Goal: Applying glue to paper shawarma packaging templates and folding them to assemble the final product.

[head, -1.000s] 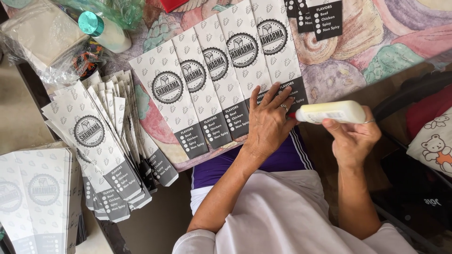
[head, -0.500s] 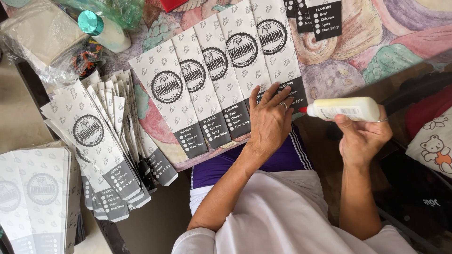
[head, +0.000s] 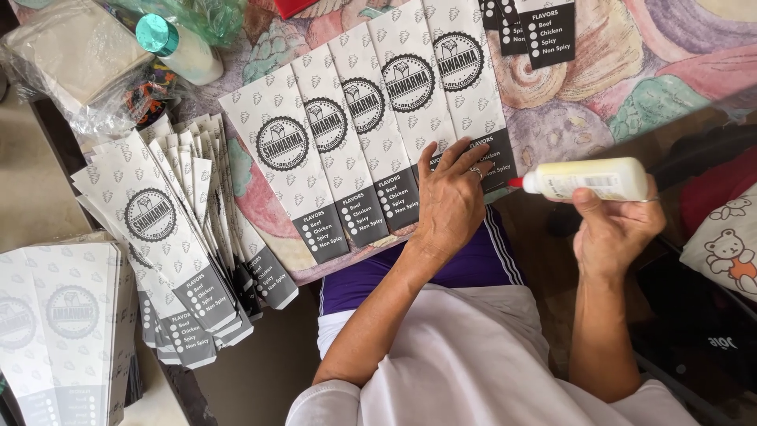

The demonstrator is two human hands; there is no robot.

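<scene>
Bench (head: 670,71) under us wears a cloth printed with big pastel shells and leaves, and its near edge runs across our lap. Pale floor shows at the left. On the cloth lie five long white paper sleeves (head: 371,126), fanned and overlapping, dark ends toward us. Left of them a bigger heap of the same sleeves (head: 169,237) spills over the edge, with another stack (head: 59,323) lower down. A clear plastic bag (head: 67,55) sits at the far left corner, a teal-capped bottle (head: 177,47) beside it. Our left hand (head: 451,201) lies flat with fingers spread, pressing the dark ends of the right-most sleeves. Our right hand (head: 615,229) has its fingers wrapped around a pale glue bottle (head: 587,180), red tip just beside the sleeves' edge.
</scene>
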